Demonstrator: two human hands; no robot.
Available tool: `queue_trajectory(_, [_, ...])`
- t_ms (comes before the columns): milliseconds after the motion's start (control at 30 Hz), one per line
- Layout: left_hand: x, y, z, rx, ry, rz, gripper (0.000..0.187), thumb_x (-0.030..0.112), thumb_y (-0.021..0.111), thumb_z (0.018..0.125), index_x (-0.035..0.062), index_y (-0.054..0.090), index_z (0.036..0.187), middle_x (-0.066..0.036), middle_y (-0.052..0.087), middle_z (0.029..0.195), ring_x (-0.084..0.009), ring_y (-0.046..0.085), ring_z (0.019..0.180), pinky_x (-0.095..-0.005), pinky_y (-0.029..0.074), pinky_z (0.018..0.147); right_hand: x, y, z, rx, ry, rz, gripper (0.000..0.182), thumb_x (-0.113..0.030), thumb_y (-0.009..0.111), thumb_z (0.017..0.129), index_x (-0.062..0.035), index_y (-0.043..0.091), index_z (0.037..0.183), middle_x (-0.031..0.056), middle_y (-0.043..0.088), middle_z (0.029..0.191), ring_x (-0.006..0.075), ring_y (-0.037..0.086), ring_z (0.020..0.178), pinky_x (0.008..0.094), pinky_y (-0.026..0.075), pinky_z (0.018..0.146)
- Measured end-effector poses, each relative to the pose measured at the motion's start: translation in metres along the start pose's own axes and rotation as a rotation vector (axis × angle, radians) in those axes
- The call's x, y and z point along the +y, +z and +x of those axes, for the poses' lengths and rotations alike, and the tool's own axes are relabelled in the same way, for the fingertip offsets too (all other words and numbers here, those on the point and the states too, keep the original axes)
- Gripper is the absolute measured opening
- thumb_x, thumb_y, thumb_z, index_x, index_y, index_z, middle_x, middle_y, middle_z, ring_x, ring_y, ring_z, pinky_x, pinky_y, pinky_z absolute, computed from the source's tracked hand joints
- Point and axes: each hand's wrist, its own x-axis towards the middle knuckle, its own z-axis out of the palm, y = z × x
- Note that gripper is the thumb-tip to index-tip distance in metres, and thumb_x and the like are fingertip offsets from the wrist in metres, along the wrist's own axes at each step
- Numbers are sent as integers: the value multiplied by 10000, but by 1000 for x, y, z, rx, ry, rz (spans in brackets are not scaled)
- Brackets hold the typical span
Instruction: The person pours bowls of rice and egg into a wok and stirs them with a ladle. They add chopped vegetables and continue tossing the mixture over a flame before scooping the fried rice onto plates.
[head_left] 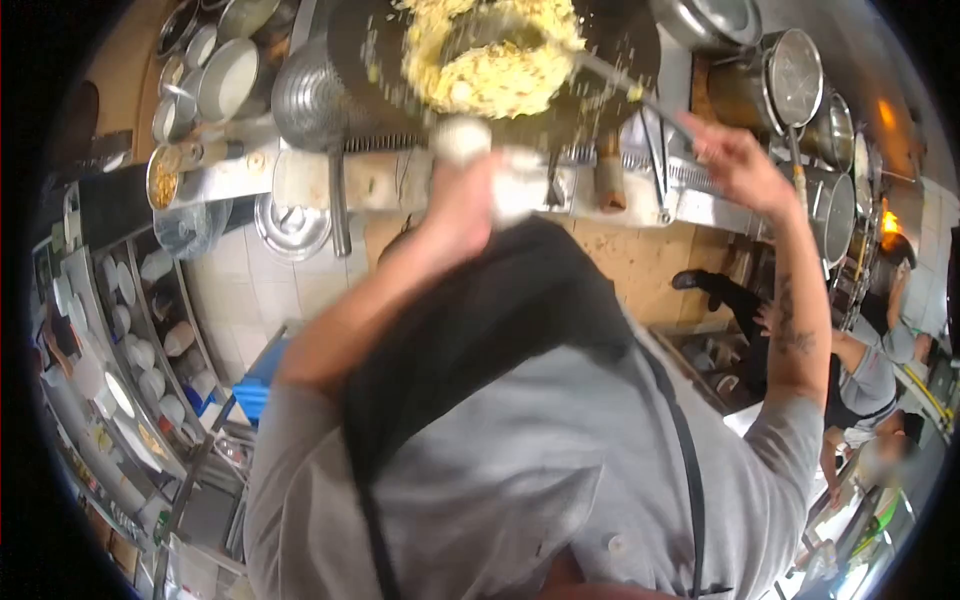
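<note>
A dark wok point(375, 60) at the top of the view holds pale yellow chopped food point(510, 85), blurred by motion, with bits spread over the metal. My left hand point(460, 205) is closed around a bunched white cloth point(465, 142) at the wok's near edge; whatever the cloth covers is hidden. To the right, my right hand point(740, 165) grips the end of a long metal ladle point(625, 80). Its shaft slants left into the wok, and its head lies among the food, partly hidden.
A perforated strainer point(308, 95) rests left of the wok, near several metal bowls point(228, 82). Pots point(830, 210) and a mesh strainer point(797, 85) stand at right. Beyond them, another person point(870, 370) works near a flame point(889, 222). Dish shelves point(150, 340) line the left.
</note>
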Motion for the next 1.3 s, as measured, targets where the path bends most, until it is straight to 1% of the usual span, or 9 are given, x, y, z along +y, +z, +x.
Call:
queue_trajectory(133, [38, 28, 65, -110, -209, -20, 175, 49, 537, 851, -43, 589, 990, -146, 663, 883, -278, 686, 759, -407, 588, 657, -29, 39, 47, 218, 237, -186, 383, -243, 503, 989, -38, 550, 1309, 173, 672, 1102, 183, 628, 1004, 343, 454, 936])
queue_trajectory(233, [-20, -8, 10, -45, 106, -35, 198, 56, 561, 853, -58, 573, 1015, -134, 663, 906, -285, 686, 759, -405, 587, 661, 17, 54, 30, 323, -318, -97, 376, -243, 497, 988, -12, 567, 1276, 165, 700, 861, 181, 652, 922, 349, 434, 975])
queue_trajectory(367, [21, 22, 0, -57, 32, 27, 215, 51, 567, 848, -88, 557, 1012, -158, 655, 904, -275, 685, 743, -394, 587, 626, -27, -24, -4, -92, 159, -146, 387, -220, 487, 996, 7, 529, 1307, 121, 685, 1073, 139, 633, 935, 312, 457, 924])
queue_trajectory(533, [-10, -13, 98, -183, -188, 26, 240, 55, 498, 863, -55, 583, 1058, -176, 671, 976, -290, 685, 883, -424, 583, 774, 15, 75, 72, 499, -324, -172, 395, -197, 471, 993, -39, 493, 1355, 303, 615, 1101, 308, 647, 995, 352, 461, 902])
queue_trajectory(633, [-11, -3, 1, -51, 74, 0, 299, -24, 572, 792, -49, 573, 1090, -154, 666, 946, -276, 689, 817, -384, 592, 709, 14, 27, 13, 251, -326, -236, 392, -194, 454, 998, -40, 490, 1356, 297, 629, 1059, 309, 649, 963, 363, 464, 886])
queue_trajectory(733, [17, 13, 12, -107, -43, 101, 226, 31, 433, 906, -16, 481, 1122, -224, 617, 1094, -365, 653, 973, -492, 570, 823, -24, -12, -5, -6, 36, -126, 416, -222, 462, 1001, -23, 468, 1366, 282, 646, 1014, 293, 645, 934, 360, 459, 886])
queue_trajectory(800, [51, 41, 41, -81, -279, 48, 242, 81, 446, 915, -85, 505, 1080, -225, 644, 1026, -338, 668, 932, -467, 575, 801, 1, 14, 40, 294, -350, -172, 427, -242, 467, 1003, -30, 459, 1373, 255, 667, 1003, 274, 638, 896, 354, 463, 876])
queue_trajectory(1100, [17, 12, 49, -86, -67, 101, 248, 33, 477, 894, -67, 458, 1120, -232, 607, 1048, -352, 659, 952, -471, 564, 851, -10, 9, 23, 110, 89, 225, 465, -303, 416, 1029, -155, 361, 1466, -94, 323, 506, 26, 260, 360, 212, 243, 305])
queue_trajectory(1300, [3, 4, 8, -60, 61, -14, 224, 40, 500, 872, -90, 557, 1044, -205, 651, 947, -306, 682, 811, -439, 575, 726, 15, 10, 6, -42, 83, 272, 429, -242, 459, 1012, -202, 425, 1438, -75, 375, 516, 40, 356, 395, 213, 310, 351])
